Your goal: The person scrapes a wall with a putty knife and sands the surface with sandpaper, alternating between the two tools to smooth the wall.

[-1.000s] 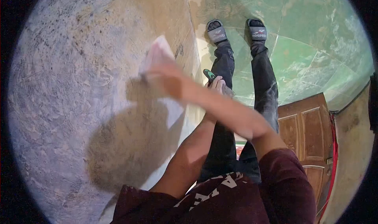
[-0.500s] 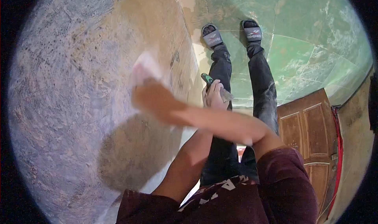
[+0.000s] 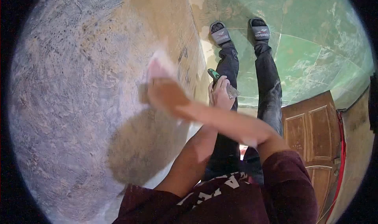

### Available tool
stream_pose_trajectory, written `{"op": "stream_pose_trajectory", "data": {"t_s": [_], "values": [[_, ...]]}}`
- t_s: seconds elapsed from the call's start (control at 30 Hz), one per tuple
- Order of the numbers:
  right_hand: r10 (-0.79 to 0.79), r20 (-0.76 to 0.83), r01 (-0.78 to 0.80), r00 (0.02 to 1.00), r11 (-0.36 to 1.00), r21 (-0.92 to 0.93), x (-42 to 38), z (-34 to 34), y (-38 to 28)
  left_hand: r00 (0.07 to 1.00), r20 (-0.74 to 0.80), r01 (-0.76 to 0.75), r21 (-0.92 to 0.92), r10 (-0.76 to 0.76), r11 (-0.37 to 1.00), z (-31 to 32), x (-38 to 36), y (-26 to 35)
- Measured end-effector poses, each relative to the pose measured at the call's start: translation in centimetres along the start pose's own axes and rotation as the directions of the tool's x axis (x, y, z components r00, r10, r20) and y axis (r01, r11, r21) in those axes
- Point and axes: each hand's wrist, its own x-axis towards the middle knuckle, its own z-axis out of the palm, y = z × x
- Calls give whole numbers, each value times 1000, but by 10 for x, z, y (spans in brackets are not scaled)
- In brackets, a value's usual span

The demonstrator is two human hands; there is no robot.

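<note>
So the wall [image 3: 67, 90] on the left is rough, patchy grey and tan. The right hand [image 3: 163, 94] reaches across the body and presses a pale sheet [image 3: 159, 64], looks like sandpaper, flat against it; it's blurred, so I'd say we're mid sanding stroke. The left hand [image 3: 220, 96] hangs lower by the legs, closed around a green-handled scraper [image 3: 222, 84]. Next move probably calls for steady, even pressure over the neighbouring rough patch.

Right hand [image 3: 163, 94] with white pad [image 3: 159, 66] has swept left and back rightward across the wall [image 3: 71, 90]; left hand [image 3: 221, 94] with scraper [image 3: 222, 84] has shifted slightly right.
</note>
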Motion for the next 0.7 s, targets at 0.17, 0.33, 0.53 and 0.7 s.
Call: {"op": "stream_pose_trajectory", "data": {"t_s": [0.17,0.33,0.53,0.7], "values": [[32,110,-32,993,999,-2,12,15,16,998,52,-24,27,22,999,11,-1,-6],[-38,-269,-64,962,930,-362,2,33,-5,994,107,37,-9,-36,999,10,-4,-12],[197,120,-180,973,974,-136,0,11,-6,999,51,-17,-16,18,1000,14,-5,-12],[105,-67,-110,992,990,-92,-42,26,-42,999,28,-37,1,37,999,12,-7,-13]]}}
